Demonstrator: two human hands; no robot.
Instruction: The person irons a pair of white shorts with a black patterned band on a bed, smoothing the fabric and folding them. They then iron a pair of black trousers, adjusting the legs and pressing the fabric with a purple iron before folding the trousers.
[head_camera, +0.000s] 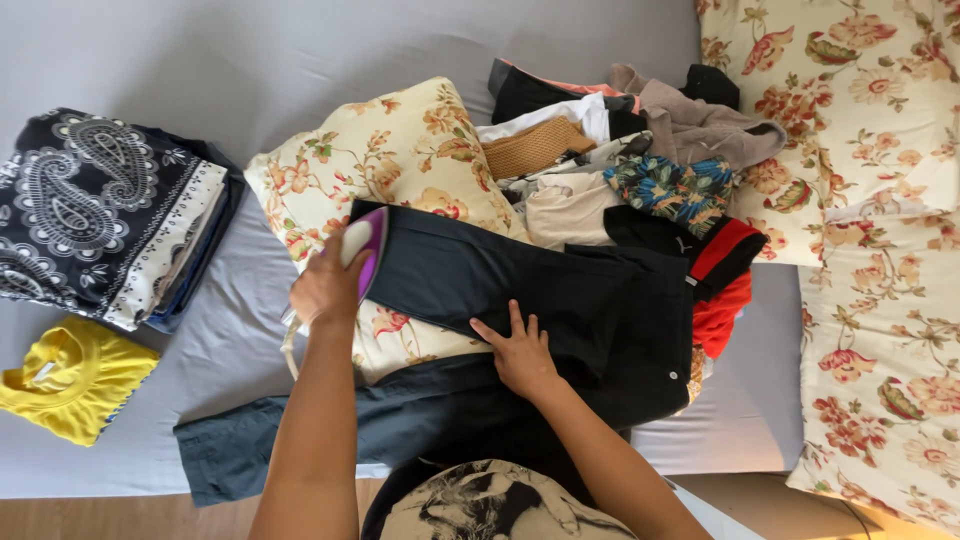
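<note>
1. Ironing's underway: left hand (325, 288) is wrapped tight around the iron (364, 246) at one end of the dark trousers (520, 290), mid-bed on a floral pillow (400, 150).
2. Right hand (520, 352) lies flat, fingers spread, on the trousers.
3. Done: folded stack (100, 215) at the bed's left edge. Left: clothes pile (640, 160) behind.

The iron (362, 243) has a glossy plastic shell, white with a purple side that catches the light. The dark trousers (560, 300) under it are a smooth, matt woven cloth with a small shiny button. The floral pillow (400, 150) is soft printed cotton, faintly creased. The bed (250, 60) wears a smooth, matt grey sheet. The paisley stack (95, 210) is thin printed cloth; the yellow garment (75, 378) looks like soft knit jersey. The mustard piece (530, 148) in the pile is ribbed.
</note>
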